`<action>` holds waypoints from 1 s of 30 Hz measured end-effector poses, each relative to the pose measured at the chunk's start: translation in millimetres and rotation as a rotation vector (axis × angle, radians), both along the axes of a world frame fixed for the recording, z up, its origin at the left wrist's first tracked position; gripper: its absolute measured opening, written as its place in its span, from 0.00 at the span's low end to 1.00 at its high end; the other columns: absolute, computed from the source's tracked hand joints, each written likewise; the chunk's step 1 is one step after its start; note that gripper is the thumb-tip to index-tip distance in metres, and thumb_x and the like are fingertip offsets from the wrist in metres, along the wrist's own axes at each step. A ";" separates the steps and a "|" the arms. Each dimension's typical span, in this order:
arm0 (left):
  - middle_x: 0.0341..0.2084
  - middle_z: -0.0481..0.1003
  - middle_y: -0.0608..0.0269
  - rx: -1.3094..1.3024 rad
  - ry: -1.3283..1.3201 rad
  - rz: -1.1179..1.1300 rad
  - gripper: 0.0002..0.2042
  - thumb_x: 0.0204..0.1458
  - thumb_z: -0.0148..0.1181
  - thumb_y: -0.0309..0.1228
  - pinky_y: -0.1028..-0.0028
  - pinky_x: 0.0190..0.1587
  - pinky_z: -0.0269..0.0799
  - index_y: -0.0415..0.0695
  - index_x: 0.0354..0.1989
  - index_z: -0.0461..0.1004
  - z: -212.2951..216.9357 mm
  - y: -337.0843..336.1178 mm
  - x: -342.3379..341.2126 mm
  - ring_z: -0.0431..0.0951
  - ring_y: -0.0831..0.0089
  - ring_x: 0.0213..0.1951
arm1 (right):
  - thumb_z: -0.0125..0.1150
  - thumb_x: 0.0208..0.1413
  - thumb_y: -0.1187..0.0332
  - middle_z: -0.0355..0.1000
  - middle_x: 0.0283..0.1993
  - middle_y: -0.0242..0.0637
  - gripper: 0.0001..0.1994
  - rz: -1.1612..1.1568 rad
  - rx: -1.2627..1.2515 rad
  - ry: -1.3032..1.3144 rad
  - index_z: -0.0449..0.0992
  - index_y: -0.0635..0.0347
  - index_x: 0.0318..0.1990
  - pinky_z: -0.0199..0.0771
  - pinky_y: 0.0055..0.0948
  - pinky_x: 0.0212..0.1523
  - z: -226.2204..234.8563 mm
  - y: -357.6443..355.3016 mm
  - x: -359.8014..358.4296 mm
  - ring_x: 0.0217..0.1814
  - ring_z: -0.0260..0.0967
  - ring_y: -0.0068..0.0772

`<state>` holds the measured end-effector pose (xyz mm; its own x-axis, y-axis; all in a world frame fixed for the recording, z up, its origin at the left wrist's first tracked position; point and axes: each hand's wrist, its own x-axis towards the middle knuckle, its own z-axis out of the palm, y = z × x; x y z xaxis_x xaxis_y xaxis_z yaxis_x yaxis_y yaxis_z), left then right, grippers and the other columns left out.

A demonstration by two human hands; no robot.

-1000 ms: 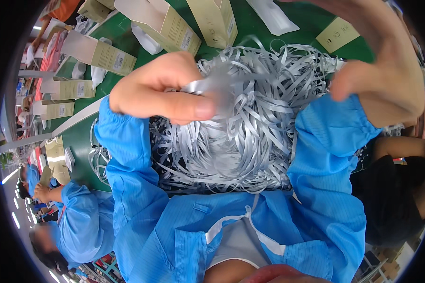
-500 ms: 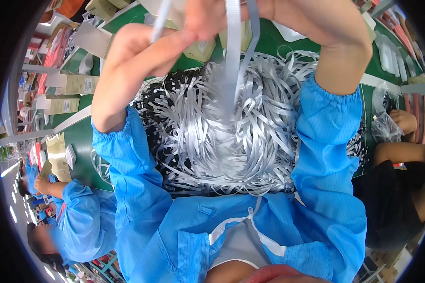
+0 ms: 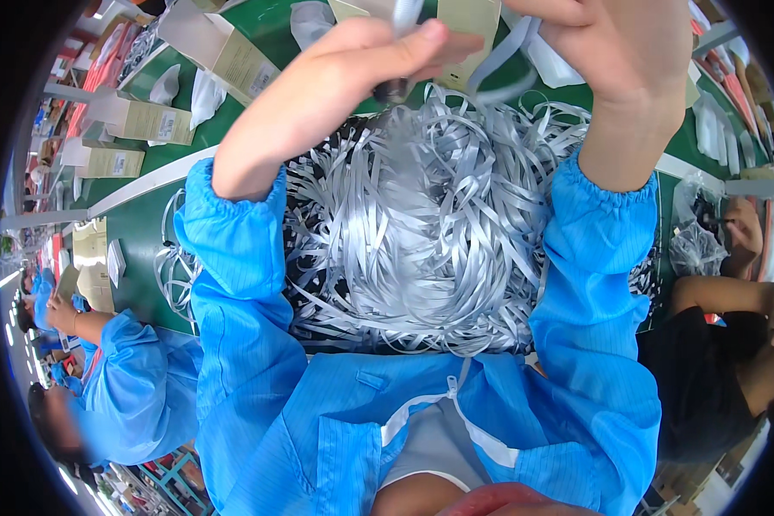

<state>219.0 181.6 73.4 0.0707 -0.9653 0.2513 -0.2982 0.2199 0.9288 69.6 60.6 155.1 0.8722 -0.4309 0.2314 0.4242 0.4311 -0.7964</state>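
My left hand (image 3: 365, 60) is raised over the far side of a big heap of silver-grey lanyards (image 3: 430, 232). Its fingers are closed around a grey lanyard (image 3: 407, 15), and a small black end piece (image 3: 391, 89) pokes out below the palm. To the right, at the top edge, my right hand (image 3: 615, 43) grips a band of the same grey ribbon (image 3: 503, 60), which hangs in a curve towards the heap. Its fingertips are partly cut off by the picture's edge. Dark clips show along the heap's left side.
Open cardboard boxes (image 3: 150, 120) and white plastic bags (image 3: 206, 97) stand beyond a pale rail on the green table (image 3: 146, 206). Loose ribbon lies at the left. A co-worker in blue (image 3: 142, 387) sits left; another in black (image 3: 705, 370) sits right, beside a clear bag (image 3: 697, 232).
My left hand has moved right and turned, bringing the black end piece into view. My right hand has shifted right, away from the left. The ribbon that hung down mid-picture now curves beside the right hand.
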 end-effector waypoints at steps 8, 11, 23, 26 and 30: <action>0.32 0.79 0.57 0.247 0.479 -0.360 0.33 0.71 0.35 0.51 0.73 0.45 0.72 0.27 0.58 0.70 1.9 -6.7 -30.5 0.79 0.72 0.38 | 0.58 0.63 0.60 0.48 0.19 0.18 0.10 -0.350 -0.372 0.025 0.73 0.56 0.35 0.36 0.16 0.14 -11.2 3.9 6.7 0.15 0.41 0.11; 0.22 0.70 0.68 0.352 0.562 -0.488 0.34 0.71 0.35 0.53 0.77 0.32 0.63 0.27 0.58 0.69 -1.3 -10.9 -23.4 0.68 0.79 0.26 | 0.60 0.62 0.60 0.54 0.17 0.17 0.10 -0.773 -0.609 0.151 0.76 0.56 0.33 0.37 0.17 0.14 -2.8 8.1 8.2 0.14 0.44 0.08; 0.13 0.51 0.79 0.391 0.318 -0.498 0.33 0.70 0.37 0.51 0.78 0.18 0.42 0.27 0.60 0.67 1.3 -14.3 -16.6 0.46 0.85 0.14 | 0.62 0.62 0.57 0.51 0.18 0.16 0.14 -0.374 -0.678 0.247 0.78 0.61 0.40 0.34 0.21 0.14 12.5 6.2 -14.9 0.13 0.39 0.09; 0.13 0.52 0.79 0.366 0.228 -0.466 0.31 0.71 0.36 0.49 0.78 0.19 0.44 0.27 0.61 0.67 -3.0 -14.3 -16.9 0.48 0.84 0.15 | 0.62 0.62 0.57 0.49 0.18 0.17 0.15 -0.280 -0.668 0.330 0.78 0.61 0.41 0.33 0.22 0.14 21.2 18.5 -23.8 0.13 0.38 0.10; 0.15 0.55 0.77 0.296 0.380 -0.404 0.30 0.71 0.37 0.47 0.78 0.22 0.49 0.29 0.62 0.67 -4.3 -18.0 -27.2 0.51 0.82 0.16 | 0.62 0.62 0.57 0.50 0.18 0.18 0.15 -0.320 -0.551 0.315 0.78 0.62 0.41 0.33 0.23 0.14 13.3 22.5 -15.3 0.13 0.38 0.10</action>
